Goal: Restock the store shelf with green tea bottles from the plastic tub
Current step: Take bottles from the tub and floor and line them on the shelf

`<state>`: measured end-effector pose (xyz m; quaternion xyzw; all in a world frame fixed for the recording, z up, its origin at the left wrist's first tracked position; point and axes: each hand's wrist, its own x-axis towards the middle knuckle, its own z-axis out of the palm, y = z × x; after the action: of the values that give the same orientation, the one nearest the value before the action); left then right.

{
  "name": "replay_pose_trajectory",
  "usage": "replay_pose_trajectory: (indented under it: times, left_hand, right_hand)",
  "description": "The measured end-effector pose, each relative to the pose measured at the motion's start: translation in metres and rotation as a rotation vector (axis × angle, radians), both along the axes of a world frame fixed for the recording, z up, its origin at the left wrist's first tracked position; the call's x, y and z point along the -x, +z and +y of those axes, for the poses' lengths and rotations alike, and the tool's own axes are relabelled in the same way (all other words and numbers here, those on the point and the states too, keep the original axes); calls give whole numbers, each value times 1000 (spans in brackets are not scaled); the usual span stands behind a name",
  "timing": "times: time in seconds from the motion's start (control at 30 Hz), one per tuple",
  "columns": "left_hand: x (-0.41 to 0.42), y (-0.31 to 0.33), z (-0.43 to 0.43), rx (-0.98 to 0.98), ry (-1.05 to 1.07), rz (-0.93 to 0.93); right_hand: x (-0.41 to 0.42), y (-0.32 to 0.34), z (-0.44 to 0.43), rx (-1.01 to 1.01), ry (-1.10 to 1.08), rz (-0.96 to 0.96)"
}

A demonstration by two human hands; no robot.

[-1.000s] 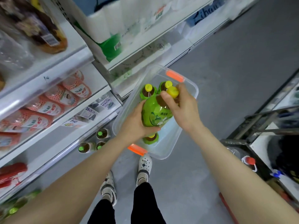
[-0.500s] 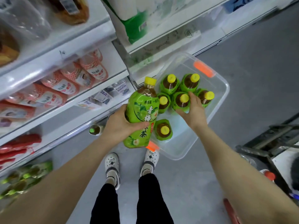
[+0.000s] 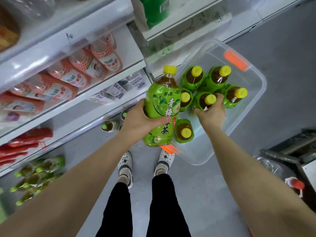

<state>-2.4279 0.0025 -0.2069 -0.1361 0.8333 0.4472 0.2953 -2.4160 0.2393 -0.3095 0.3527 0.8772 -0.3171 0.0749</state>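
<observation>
Head view: both forearms reach forward and down. The left hand [image 3: 140, 120] wraps the middle of a bottle [image 3: 162, 106], thumb across the front of the label and fingers behind, and holds it upright, just left of the tub [image 3: 256, 93] and in front of the shelf [image 3: 102, 103]. Its green label carries the large characters 青梅 above the thumb and 茶 below; the small print is too fine to read. The cap is yellow.

The right hand [image 3: 211, 113] is lower, inside the tub, with thumb and fingers curled round the shoulder of a second bottle [image 3: 205, 100] standing there. Five more bottles [image 3: 196, 74] stand around it. The clear tub sits on the floor [image 3: 282, 48] beside the shelf foot and has orange handles [image 3: 235, 59].
</observation>
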Motion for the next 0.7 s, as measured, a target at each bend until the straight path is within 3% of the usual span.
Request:
replay_pose_trajectory:
  times: [0.13,0.33,0.53,0.7]
  left_hand:
    - [0,-2,1,-25,5,-17]
    - [0,-4,0,-45,26,-33]
    - [-4,-1,0,-51,69,-20]
    - [-16,16,0,-86,109,-17]
  right_hand:
    - [-25,-4,4,52,61,-5]
    - [-22,-22,-21,229,-246,-99]
    - [-4,-26,7,155,-180,-16]
    - [-23,8,14,164,-138,103]
